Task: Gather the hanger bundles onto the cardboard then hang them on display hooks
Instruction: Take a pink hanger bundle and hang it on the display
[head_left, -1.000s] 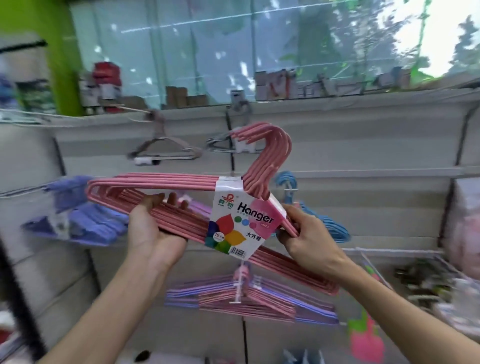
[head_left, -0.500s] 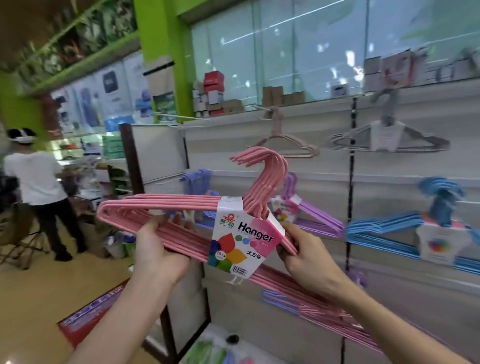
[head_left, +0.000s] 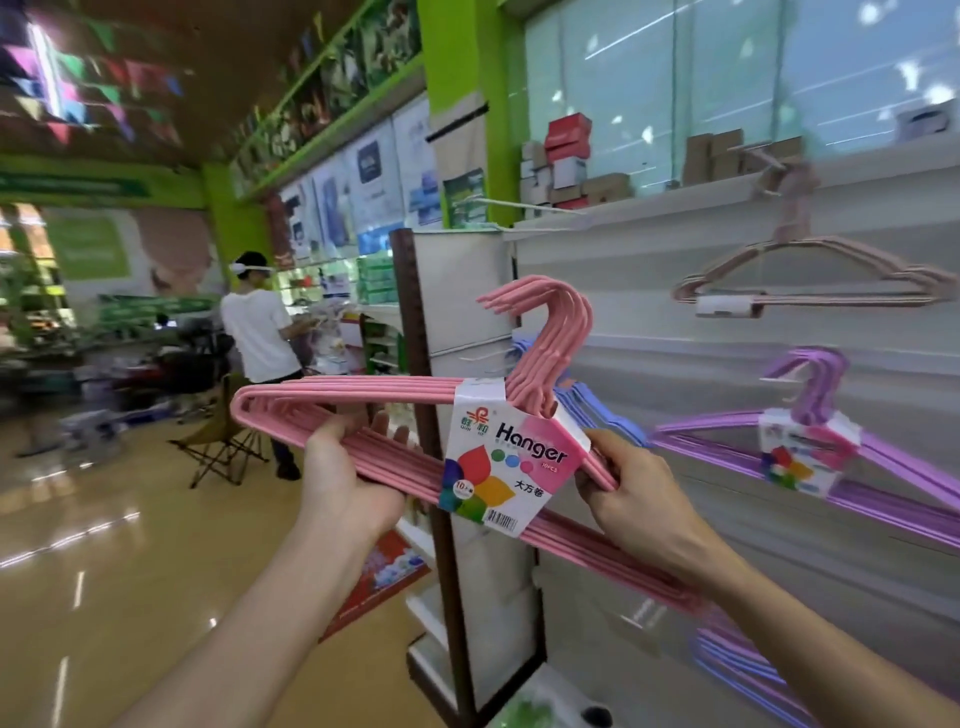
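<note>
The pink hanger bundle (head_left: 363, 410) is held in front of the slat wall (head_left: 649, 291), gripped by the left hand (head_left: 345, 478) and pinched by the right hand (head_left: 631, 493); right of it hangs a purple bundle (head_left: 810, 441), above that a beige bundle (head_left: 810, 286)

The view swings left along the display wall (head_left: 675, 364) — the blue hanger bundle that hung to the right half a second ago is out of sight, and the purple hanger bundle (head_left: 810, 441) now sits at the right edge. More of the shop aisle opens up on the left — the person in the white shirt (head_left: 257, 332) now stands nearer the middle of the picture.
</note>
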